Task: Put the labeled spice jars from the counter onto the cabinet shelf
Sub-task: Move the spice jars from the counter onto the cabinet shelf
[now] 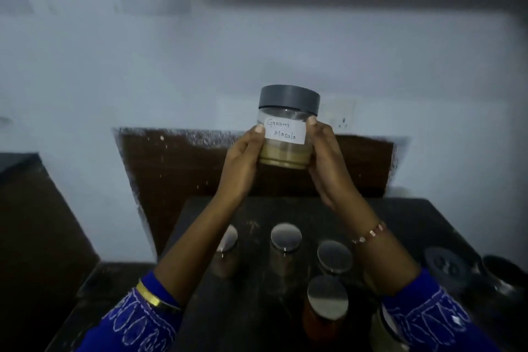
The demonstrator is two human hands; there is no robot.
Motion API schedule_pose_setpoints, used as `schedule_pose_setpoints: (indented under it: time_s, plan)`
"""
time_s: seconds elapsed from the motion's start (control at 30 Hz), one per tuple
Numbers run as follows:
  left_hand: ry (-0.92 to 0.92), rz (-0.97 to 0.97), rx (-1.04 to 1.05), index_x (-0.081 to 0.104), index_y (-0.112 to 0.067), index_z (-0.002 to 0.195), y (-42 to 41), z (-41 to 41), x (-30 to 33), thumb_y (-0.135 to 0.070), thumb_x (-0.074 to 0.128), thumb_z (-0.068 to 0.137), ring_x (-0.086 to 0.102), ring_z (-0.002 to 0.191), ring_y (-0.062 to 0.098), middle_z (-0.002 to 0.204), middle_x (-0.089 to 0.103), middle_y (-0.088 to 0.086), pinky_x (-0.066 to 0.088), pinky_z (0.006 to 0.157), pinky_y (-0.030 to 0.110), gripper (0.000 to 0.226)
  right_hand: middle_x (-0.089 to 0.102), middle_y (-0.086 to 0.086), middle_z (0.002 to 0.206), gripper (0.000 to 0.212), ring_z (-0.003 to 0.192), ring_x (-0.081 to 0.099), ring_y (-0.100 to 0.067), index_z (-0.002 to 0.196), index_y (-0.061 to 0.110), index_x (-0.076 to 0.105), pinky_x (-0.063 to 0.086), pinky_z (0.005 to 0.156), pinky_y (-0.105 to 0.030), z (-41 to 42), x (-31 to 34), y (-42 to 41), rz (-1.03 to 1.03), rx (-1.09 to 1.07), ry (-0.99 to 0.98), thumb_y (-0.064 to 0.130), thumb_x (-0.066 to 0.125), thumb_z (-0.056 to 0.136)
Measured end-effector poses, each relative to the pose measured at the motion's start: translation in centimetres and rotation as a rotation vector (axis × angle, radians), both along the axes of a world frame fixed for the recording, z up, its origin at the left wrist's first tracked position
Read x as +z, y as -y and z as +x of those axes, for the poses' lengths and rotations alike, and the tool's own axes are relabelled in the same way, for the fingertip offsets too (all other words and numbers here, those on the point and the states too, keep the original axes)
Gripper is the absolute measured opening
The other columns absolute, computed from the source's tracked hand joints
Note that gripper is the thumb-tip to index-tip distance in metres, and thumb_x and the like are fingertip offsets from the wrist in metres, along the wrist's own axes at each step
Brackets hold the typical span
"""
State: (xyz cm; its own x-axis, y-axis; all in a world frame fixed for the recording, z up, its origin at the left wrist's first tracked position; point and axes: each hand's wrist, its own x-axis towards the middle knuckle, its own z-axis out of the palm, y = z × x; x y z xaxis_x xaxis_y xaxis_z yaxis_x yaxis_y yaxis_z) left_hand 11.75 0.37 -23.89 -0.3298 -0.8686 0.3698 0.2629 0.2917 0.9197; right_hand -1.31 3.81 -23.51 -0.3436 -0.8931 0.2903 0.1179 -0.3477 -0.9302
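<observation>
while raised, jar (287, 134), fingers (258, 134) either side

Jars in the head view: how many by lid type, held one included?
Grey-lid jar labelled Garam Masala, in both hands' grip, left hand and right hand: 1
Shiny metal-lid jars on the counter: 4 ()
Lid not visible, at lower edge: 1
Total: 6
</observation>
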Motion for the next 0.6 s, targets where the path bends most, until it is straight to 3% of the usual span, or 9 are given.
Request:
schedule_pose_setpoints:
  time_s: [0.07, 0.23, 0.33, 0.43, 0.5, 0.57, 0.6]
  plan:
    - [-0.012, -0.092, 0.052, 0.049, -0.010, 0.127, 1.2, 0.1, 3.5, -0.029, 0.034, 0.098, 0.059, 0.111, 0.021, 0.122, 0.060, 0.012, 0.053, 0.090, 0.033, 0.038, 0.062, 0.003, 0.106, 0.028, 0.107, 0.059, -0.019, 0.113, 0.021, 0.047, 0.051, 0.094, -0.041, 0.1, 3.6, 1.6, -0.064, -0.004, -0.069, 0.041, 0.046, 0.093]
    - [-0.020, -0.299, 0.207, 0.040, -0.015, 0.135, 4.0, 0.3, 11.8, -0.033, 0.035, 0.098, 0.054, 0.116, 0.020, 0.134, 0.050, 0.010, 0.048, 0.099, 0.039, 0.042, 0.056, -0.006, 0.128, 0.047, 0.112, 0.058, -0.020, 0.133, 0.016, 0.042, 0.054, 0.090, -0.031, 1.2, 12.3, 4.6, -0.253, -0.001, -0.334, 0.031, 0.056, 0.090]
    - [-0.043, -0.400, 0.258, 0.044, -0.018, 0.133, 5.7, 0.6, 16.3, -0.037, 0.035, 0.097, 0.053, 0.119, 0.022, 0.132, 0.052, 0.009, 0.046, 0.102, 0.044, 0.041, 0.062, -0.007, 0.122, 0.047, 0.107, 0.062, -0.020, 0.129, 0.012, 0.047, 0.055, 0.086, -0.029, 1.8, 16.9, 6.0, -0.342, 0.005, -0.340, 0.028, 0.062, 0.087]
    - [-0.062, -0.510, 0.288, 0.051, -0.017, 0.128, 7.6, 0.8, 20.8, -0.036, 0.035, 0.098, 0.054, 0.116, 0.023, 0.127, 0.054, 0.014, 0.045, 0.101, 0.045, 0.039, 0.064, 0.004, 0.108, 0.046, 0.096, 0.065, -0.011, 0.123, 0.015, 0.046, 0.053, 0.075, -0.020, 2.2, 20.9, 7.6, -0.411, -0.049, -0.301, 0.030, 0.065, 0.084]
    - [-0.058, -0.568, 0.320, 0.052, -0.014, 0.126, 9.0, 0.9, 23.6, -0.034, 0.035, 0.098, 0.056, 0.113, 0.023, 0.125, 0.055, 0.014, 0.048, 0.099, 0.037, 0.038, 0.063, 0.003, 0.106, 0.050, 0.093, 0.065, -0.010, 0.122, 0.018, 0.040, 0.053, 0.072, -0.020, 2.5, 23.3, 8.9, -0.437, -0.080, -0.292, 0.034, 0.067, 0.083]
    - [-0.069, -0.611, 0.377, 0.051, -0.011, 0.126, 10.6, 1.1, 26.0, -0.031, 0.037, 0.098, 0.058, 0.100, 0.015, 0.116, 0.058, 0.006, 0.051, 0.082, 0.012, 0.037, 0.062, -0.005, 0.113, 0.053, 0.096, 0.066, -0.015, 0.119, 0.020, 0.037, 0.055, 0.077, -0.025, 2.7, 25.5, 10.6, -0.454, -0.115, -0.317, 0.037, 0.069, 0.080]
    - [-0.066, -0.614, 0.412, 0.050, -0.012, 0.127, 11.4, 1.2, 27.1, -0.030, 0.039, 0.097, 0.057, 0.095, 0.011, 0.112, 0.058, 0.003, 0.048, 0.072, 0.006, 0.036, 0.062, -0.008, 0.115, 0.054, 0.098, 0.065, -0.018, 0.118, 0.020, 0.037, 0.055, 0.080, -0.029, 2.7, 26.5, 11.4, -0.460, -0.135, -0.341, 0.038, 0.070, 0.079]
